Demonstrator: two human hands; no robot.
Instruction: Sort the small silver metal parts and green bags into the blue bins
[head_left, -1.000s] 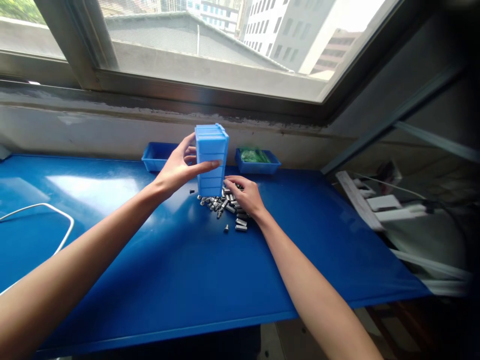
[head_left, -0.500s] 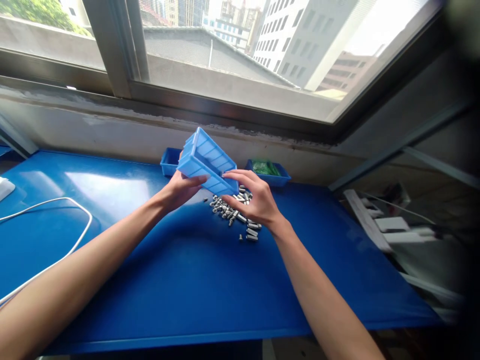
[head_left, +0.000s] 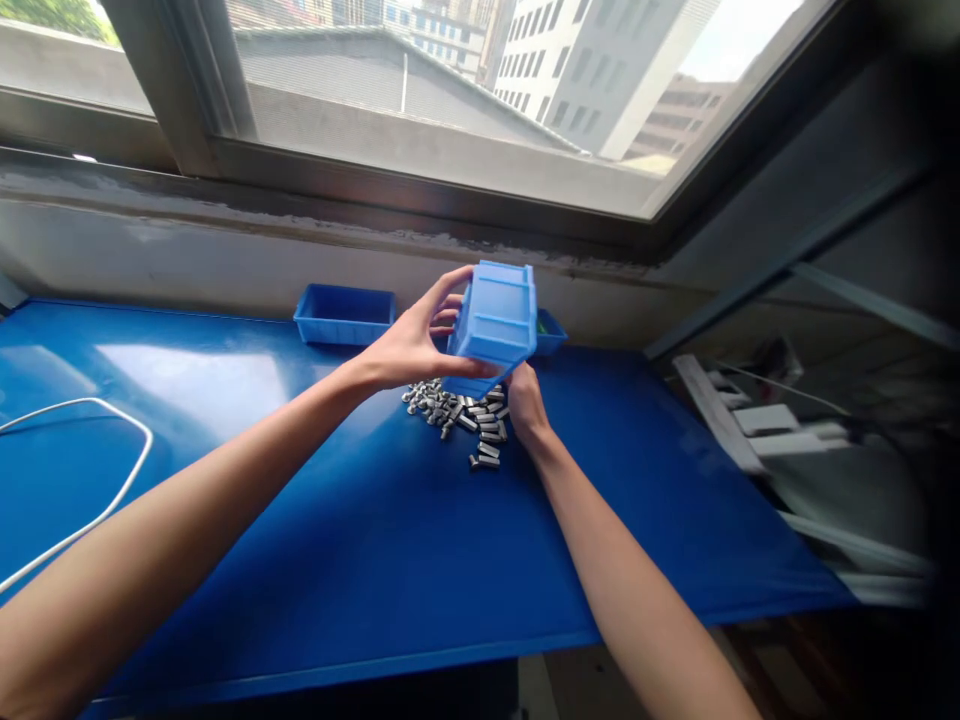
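Observation:
My left hand point(head_left: 411, 345) is wrapped round a light blue plastic bin point(head_left: 495, 312). The bin is held above the table, tipped so that its outside faces me; its inside is hidden. Close under the bin's lower right corner is my right hand point(head_left: 526, 398), its fingers mostly out of sight behind the bin, so I cannot tell what they touch. Below both hands lies a heap of small metal parts on the blue table: screws point(head_left: 427, 402) on the left side and long metal standoffs point(head_left: 489, 436) on the right.
A blue bin point(head_left: 345, 330) stands against the wall at the left. Another blue bin point(head_left: 553, 338) with something green in it is partly hidden behind the held one. A white cable point(head_left: 135, 470) curves over the left of the blue table point(head_left: 360, 590). The window point(head_left: 420, 130) rises behind.
The held bin has moved right and turned, its opening now away from me. My right hand has gone from the bin's opening to behind its lower corner. The view has shifted slightly.

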